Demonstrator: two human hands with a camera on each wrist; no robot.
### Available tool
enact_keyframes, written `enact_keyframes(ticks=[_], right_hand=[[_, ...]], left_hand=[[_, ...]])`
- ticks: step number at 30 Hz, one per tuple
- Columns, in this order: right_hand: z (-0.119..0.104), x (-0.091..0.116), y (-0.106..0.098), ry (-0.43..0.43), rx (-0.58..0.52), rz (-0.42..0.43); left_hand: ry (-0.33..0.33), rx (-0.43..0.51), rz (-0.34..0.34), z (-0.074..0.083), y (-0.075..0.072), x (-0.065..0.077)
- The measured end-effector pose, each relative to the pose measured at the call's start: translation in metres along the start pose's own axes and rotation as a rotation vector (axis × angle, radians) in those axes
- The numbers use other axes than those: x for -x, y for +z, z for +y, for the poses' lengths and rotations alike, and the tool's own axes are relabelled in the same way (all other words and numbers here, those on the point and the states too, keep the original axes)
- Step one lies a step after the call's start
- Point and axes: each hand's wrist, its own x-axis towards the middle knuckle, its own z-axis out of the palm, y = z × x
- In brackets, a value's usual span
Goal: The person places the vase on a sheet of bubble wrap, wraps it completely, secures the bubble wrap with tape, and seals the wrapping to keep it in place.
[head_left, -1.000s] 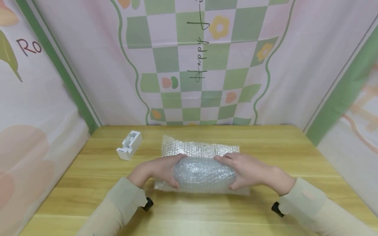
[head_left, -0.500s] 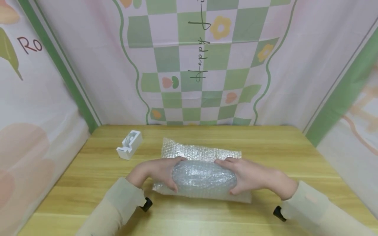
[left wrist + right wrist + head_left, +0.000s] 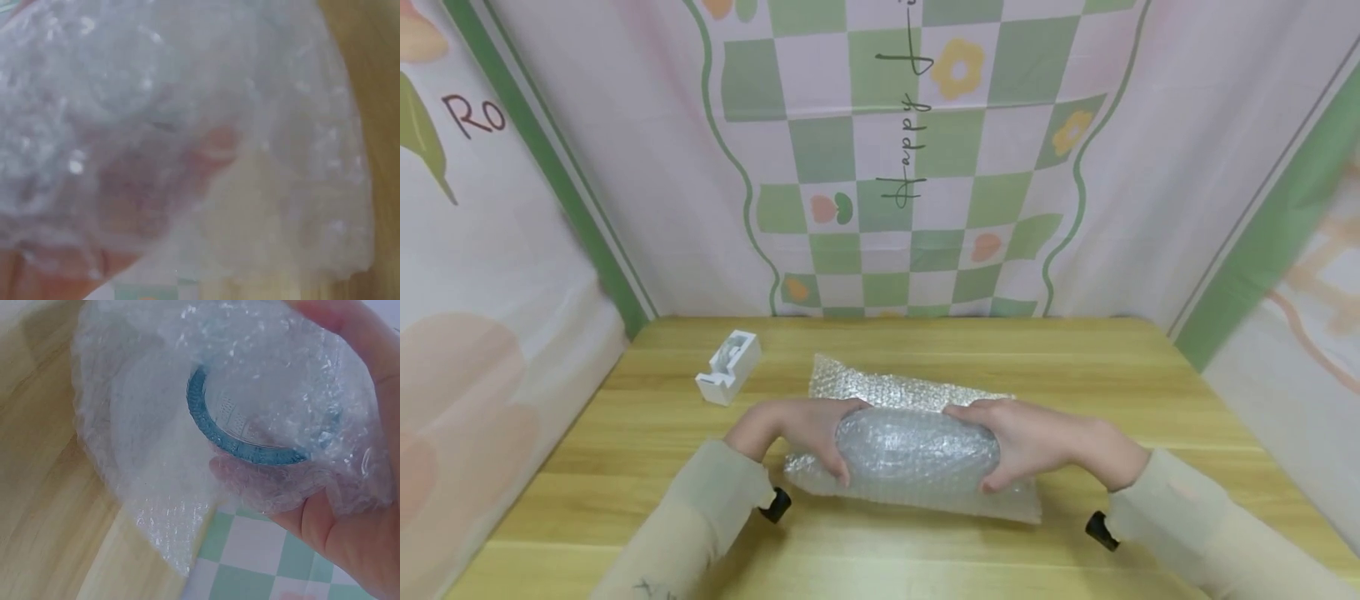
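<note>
A roll of bubble wrap (image 3: pixel 917 446) lies crosswise on the table, loose flaps spreading behind and in front of it. My left hand (image 3: pixel 812 433) grips its left end, and my right hand (image 3: pixel 1033 442) grips the right end, with thumbs on the near side and fingers over the far side. Through the open right end, the right wrist view shows a clear round vessel with a blue-green rim (image 3: pixel 250 450) inside the wrap. Some fingers show blurred through the plastic (image 3: pixel 294 150) in the left wrist view; the vessel's body is mostly hidden.
A white tape dispenser (image 3: pixel 718 387) with a tape roll stands at the back left of the wooden table (image 3: pixel 880 558). A printed checkered curtain (image 3: pixel 887 150) hangs right behind the table, and more cloth hangs at both sides.
Both hands have shifted slightly toward the person with the roll. The wrap's back flap has come nearer, and its front right corner has slid forward, so the sheet lies more slanted.
</note>
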Motion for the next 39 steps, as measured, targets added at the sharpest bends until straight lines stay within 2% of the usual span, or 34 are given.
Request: enact_keyframes(ticks=[6,13,23,26,29,32,34,36,39], right_hand=[[0.001,-0.001,-0.001,0.038,-0.024,-0.018],[-0.002,-0.004,-0.004,0.051,-0.045,-0.037],[-0.002,-0.004,-0.005,0.062,-0.045,-0.04],[0.0,-0.005,-0.005,0.061,-0.051,-0.042],[0.002,-0.006,-0.006,0.073,-0.069,-0.053],[0.003,-0.006,-0.006,0.089,-0.094,-0.065],[0.004,-0.006,-0.006,0.091,-0.105,-0.067],[0.004,-0.006,-0.006,0.089,-0.112,-0.067],[0.005,-0.007,-0.006,0.082,-0.115,-0.069]], left_hand=[[-0.039,0.009,-0.026,-0.001,-0.004,-0.004],[-0.067,0.056,-0.02,-0.003,-0.004,-0.003],[-0.046,0.139,0.011,-0.002,-0.004,0.0],[-0.003,0.127,0.052,0.0,-0.004,0.003],[0.08,0.026,0.128,0.005,-0.006,0.006],[0.148,-0.168,0.215,0.013,-0.007,0.009],[0.168,-0.304,0.265,0.019,-0.008,0.012],[0.174,-0.396,0.289,0.025,-0.006,0.016],[0.18,-0.436,0.278,0.032,-0.003,0.02]])
